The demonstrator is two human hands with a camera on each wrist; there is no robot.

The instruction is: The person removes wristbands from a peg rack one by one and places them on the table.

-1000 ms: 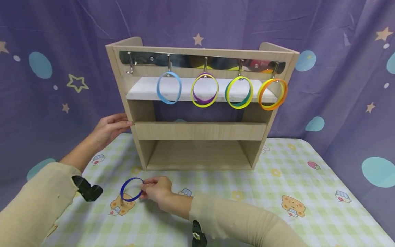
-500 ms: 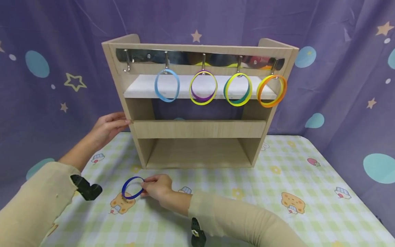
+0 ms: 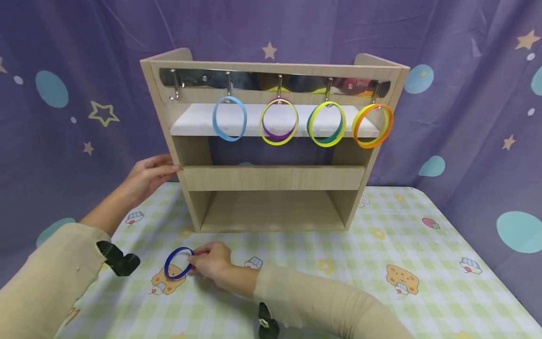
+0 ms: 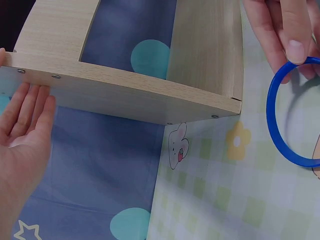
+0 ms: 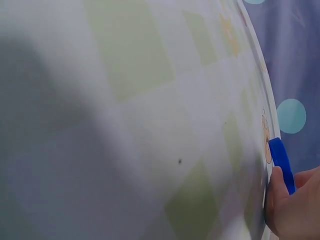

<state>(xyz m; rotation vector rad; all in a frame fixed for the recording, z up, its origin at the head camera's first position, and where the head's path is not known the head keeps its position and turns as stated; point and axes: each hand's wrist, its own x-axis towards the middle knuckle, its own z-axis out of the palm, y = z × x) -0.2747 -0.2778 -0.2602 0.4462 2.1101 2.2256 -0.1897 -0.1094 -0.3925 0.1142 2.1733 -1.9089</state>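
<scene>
Right hand [image 3: 210, 261] pinching blue wristband [image 4: 271, 115] between thumb and fingers, low at checked tablecloth [image 3: 427, 263], contact unclear; left hand [image 3: 146, 179] at wooden shelf unit [image 3: 275, 179], fingers straight, together against side; hanging wristbands [image 3: 390, 125] on 4 of 5 hooks [image 3: 175, 84].

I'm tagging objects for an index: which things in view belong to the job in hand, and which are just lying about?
Likely part of the job:
blue ring, pinched by the right hand
wooden rack, touched by the left hand
metal hook strip
hanging rings

Likely just surroundings:
checked tablecloth
starry curtain
</scene>
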